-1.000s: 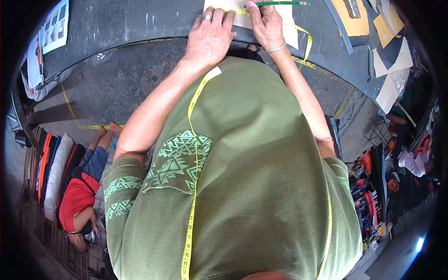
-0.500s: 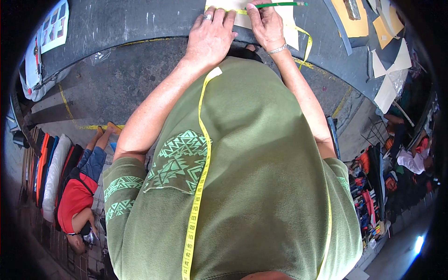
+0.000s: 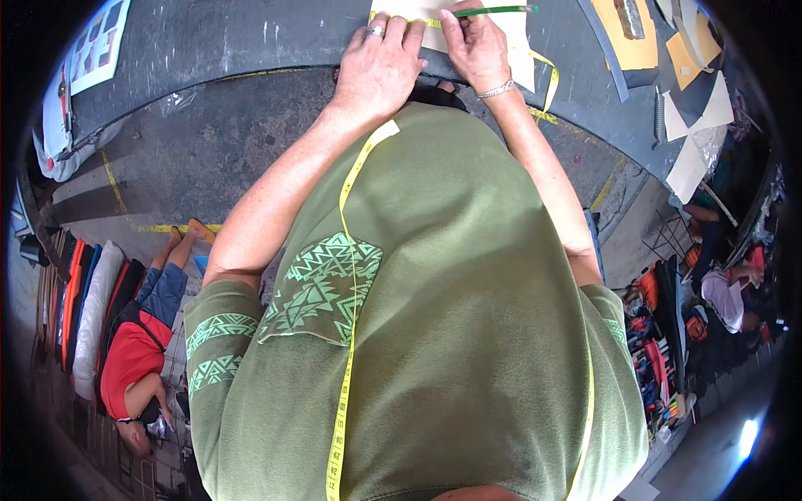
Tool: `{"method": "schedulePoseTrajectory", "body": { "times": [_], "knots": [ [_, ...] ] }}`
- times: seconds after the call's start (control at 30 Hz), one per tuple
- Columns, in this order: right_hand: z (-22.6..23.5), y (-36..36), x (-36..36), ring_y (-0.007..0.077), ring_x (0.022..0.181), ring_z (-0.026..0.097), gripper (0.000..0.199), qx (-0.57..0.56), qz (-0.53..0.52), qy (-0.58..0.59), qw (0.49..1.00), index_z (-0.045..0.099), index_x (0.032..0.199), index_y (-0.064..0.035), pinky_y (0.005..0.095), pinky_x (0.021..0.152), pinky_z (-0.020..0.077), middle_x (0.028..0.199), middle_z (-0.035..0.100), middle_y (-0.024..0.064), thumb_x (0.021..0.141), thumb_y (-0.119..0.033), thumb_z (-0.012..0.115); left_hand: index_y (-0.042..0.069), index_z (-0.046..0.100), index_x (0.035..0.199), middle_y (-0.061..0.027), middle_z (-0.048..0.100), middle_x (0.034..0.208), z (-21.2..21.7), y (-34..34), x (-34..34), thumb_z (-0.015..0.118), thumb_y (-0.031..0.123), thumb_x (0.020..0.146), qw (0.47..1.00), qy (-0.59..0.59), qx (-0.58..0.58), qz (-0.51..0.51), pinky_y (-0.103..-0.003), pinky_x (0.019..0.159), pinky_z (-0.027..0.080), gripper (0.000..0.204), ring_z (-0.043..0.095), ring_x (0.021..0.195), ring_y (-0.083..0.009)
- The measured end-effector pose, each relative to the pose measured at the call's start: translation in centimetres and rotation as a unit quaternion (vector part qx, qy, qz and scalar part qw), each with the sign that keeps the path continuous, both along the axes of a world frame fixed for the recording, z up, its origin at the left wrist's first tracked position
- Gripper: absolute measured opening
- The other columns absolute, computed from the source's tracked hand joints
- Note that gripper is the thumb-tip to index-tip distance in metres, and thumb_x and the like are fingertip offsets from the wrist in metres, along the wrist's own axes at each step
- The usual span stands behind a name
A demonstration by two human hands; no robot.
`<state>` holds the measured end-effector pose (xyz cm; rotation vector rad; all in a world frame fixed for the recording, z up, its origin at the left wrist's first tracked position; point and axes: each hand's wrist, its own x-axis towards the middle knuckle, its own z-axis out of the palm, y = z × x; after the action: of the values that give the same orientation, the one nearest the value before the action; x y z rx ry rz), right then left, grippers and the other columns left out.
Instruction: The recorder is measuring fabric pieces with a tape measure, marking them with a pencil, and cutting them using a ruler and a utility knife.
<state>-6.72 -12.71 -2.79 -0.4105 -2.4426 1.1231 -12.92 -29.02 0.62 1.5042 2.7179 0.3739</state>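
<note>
Near the top edge, a cream sheet of paper or card [image 3: 520,60] lies on the dark table. A yellow tape measure [image 3: 432,23] stretches across it, its loose end curling off to the right. My left hand [image 3: 378,71], with a ring, rests on the tape and sheet, fingers extended and pressing down. Just right of it, my right hand [image 3: 479,57] pinches a green pencil [image 3: 505,9]; its writing end is hidden by the fingers. A second yellow tape measure [image 3: 347,367] hangs down my green shirt.
The dark table [image 3: 242,33] has a curved-looking near edge. On its right lie yellow-orange paper pieces [image 3: 639,54], a grey strip [image 3: 606,50] and pale cut pieces [image 3: 689,167]. A printed sheet [image 3: 100,46] is at left. A person in red [image 3: 134,359] bends near fabric rolls [image 3: 96,326].
The green pencil has shifted slightly left with my right hand. The tape on my shirt has swung left and turned more edge-on. My left hand stays on the sheet.
</note>
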Motion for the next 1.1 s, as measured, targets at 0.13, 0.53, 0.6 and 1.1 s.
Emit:
{"method": "schedulePoseTrajectory", "body": {
  "times": [0.13,0.53,0.6,1.1],
  "knots": [
    [0.4,0.1,0.2,0.0145,0.061,0.054,0.018,-0.083,-0.039,0.020,0.996,0.056,0.080,-0.0006,0.0314,0.053,0.0417,0.068,0.053,0.0071,0.092,-0.007,0.067,0.007,0.056,0.129,-0.0102,0.057,0.114,0.0,0.0,-0.2,0.072,0.034,0.085,1.000,-0.023,-0.008,-0.014,-0.042,0.095,0.051,0.054,0.057,0.115,-0.0279],
    [1.7,0.3,2.5,0.0345,0.091,0.058,0.022,0.163,-0.008,-0.110,0.980,0.073,0.105,-0.0121,0.0437,0.083,0.0494,0.089,0.063,0.0135,0.083,-0.016,0.074,0.002,0.048,0.140,-0.0091,0.060,0.125,1.4,0.6,-8.7,0.062,0.016,0.096,0.710,-0.632,0.267,0.155,-0.032,0.090,0.049,0.048,0.060,0.106,-0.0168],
    [1.7,-0.3,2.1,0.0356,0.085,0.060,0.018,0.165,-0.013,-0.109,0.980,0.073,0.100,-0.0110,0.0436,0.081,0.0501,0.083,0.065,0.0133,0.082,-0.012,0.073,0.001,0.045,0.143,-0.0077,0.060,0.127,1.0,0.3,-9.9,0.058,0.016,0.100,0.633,-0.691,0.284,0.205,-0.034,0.091,0.050,0.047,0.060,0.108,-0.0164],
    [3.4,-2.4,0.0,0.0367,0.088,0.064,0.019,0.108,-0.084,-0.211,0.968,0.067,0.094,-0.0044,0.0439,0.082,0.0526,0.091,0.067,0.0178,0.076,-0.010,0.069,0.004,0.055,0.137,-0.0103,0.076,0.086,-1.6,2.3,-13.1,0.066,0.019,0.088,0.872,-0.430,0.198,0.125,-0.036,0.085,0.055,0.052,0.074,0.084,-0.0236]
  ]
}}
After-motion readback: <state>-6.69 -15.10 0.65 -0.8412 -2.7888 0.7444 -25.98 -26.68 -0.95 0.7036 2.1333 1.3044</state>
